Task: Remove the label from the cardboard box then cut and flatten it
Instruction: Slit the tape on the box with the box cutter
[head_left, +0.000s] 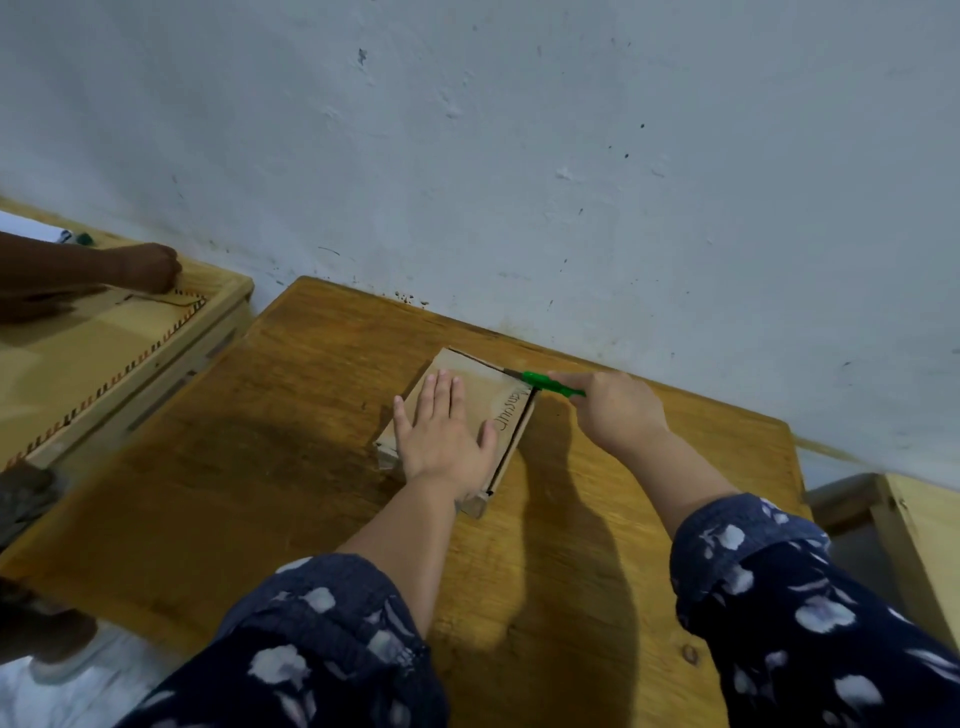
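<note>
A flat cardboard box (470, 410) with handwriting along its right edge lies on the wooden table (291, 452), near the pale wall (519, 156). The left hand (441, 434) presses on its top, palm down, fingers spread flat and holding nothing. The right hand (613, 410) is closed around a green-handled cutter (545, 383), whose blade tip meets the box's far right corner
</note>
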